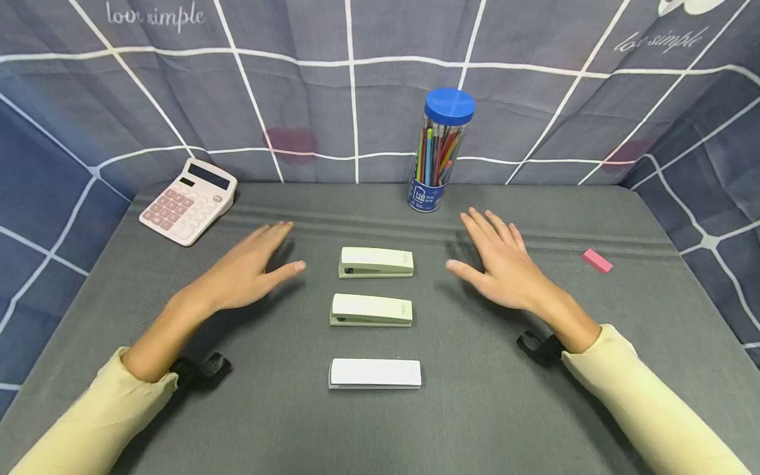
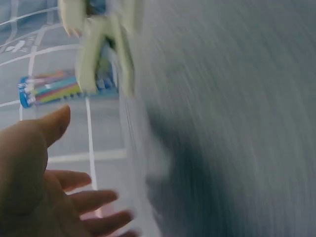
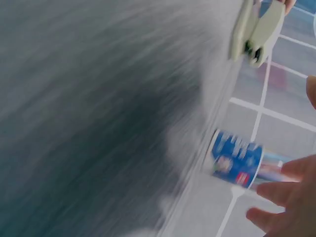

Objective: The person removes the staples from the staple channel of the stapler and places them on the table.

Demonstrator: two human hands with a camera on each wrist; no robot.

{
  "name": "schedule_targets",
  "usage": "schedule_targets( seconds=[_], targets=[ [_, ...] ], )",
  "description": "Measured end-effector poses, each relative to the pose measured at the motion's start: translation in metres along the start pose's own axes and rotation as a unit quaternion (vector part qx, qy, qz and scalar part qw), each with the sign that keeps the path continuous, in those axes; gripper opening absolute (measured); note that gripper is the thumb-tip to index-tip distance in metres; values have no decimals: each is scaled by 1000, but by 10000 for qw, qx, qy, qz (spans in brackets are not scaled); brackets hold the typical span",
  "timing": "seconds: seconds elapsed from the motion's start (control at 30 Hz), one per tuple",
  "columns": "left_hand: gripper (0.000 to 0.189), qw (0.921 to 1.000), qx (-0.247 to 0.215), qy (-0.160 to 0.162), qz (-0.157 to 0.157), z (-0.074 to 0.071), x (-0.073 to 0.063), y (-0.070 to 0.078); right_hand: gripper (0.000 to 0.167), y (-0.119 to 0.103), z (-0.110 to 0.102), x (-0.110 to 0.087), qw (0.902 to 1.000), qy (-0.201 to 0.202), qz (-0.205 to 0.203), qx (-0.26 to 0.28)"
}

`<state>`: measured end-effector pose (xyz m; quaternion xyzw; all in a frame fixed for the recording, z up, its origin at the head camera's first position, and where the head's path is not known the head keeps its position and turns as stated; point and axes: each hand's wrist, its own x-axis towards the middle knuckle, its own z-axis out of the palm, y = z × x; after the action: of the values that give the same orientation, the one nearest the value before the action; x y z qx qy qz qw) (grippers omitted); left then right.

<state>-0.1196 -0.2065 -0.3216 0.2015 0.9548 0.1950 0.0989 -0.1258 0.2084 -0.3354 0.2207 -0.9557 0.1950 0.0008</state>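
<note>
Three staplers lie in a column on the grey table between the hands. The far stapler (image 1: 377, 262) and the middle stapler (image 1: 371, 310) are pale green; the near stapler (image 1: 375, 373) is white. My left hand (image 1: 246, 267) is held to their left, fingers extended and thumb apart, with nothing in it. On the other side, my right hand (image 1: 501, 264) spreads its fingers, also holding nothing. Both wrist views are blurred; a pale green stapler (image 2: 106, 54) shows beyond the left hand, and a green stapler (image 3: 259, 34) appears at the top of the right wrist view.
A pink and white calculator (image 1: 187, 201) sits at the back left. Near the back edge stands a clear tube of pencils (image 1: 438, 152) with a blue lid. A pink eraser (image 1: 596, 260) lies at right. Checked grey-blue cloth (image 1: 320, 99) hangs behind the table.
</note>
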Motion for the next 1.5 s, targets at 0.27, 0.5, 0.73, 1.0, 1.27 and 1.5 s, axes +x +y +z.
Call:
schedule_targets(
  seconds=[0.27,0.5,0.73,1.0,1.27,1.5],
  targets=[
    [69,9816,-1876,-291,186,20,37,20,66,-47,11,46,9776,-354,-374,2041],
    [51,9674,-2479,-408,307,32,56,20,60,-74,32,74,9318,-1526,-493,3256],
    [31,9723,-2230,-144,689,41,59,21,46,-81,45,78,9261,-1688,-341,3356],
    [29,9742,-2130,-16,745,41,59,20,36,-88,52,80,9379,-1277,152,3223],
    [30,9827,-1717,-77,684,38,62,18,37,-86,54,77,9324,-1134,63,3432],
    [31,9849,-1600,-72,657,37,63,19,43,-78,50,74,8993,-1005,220,4251]
  ],
)
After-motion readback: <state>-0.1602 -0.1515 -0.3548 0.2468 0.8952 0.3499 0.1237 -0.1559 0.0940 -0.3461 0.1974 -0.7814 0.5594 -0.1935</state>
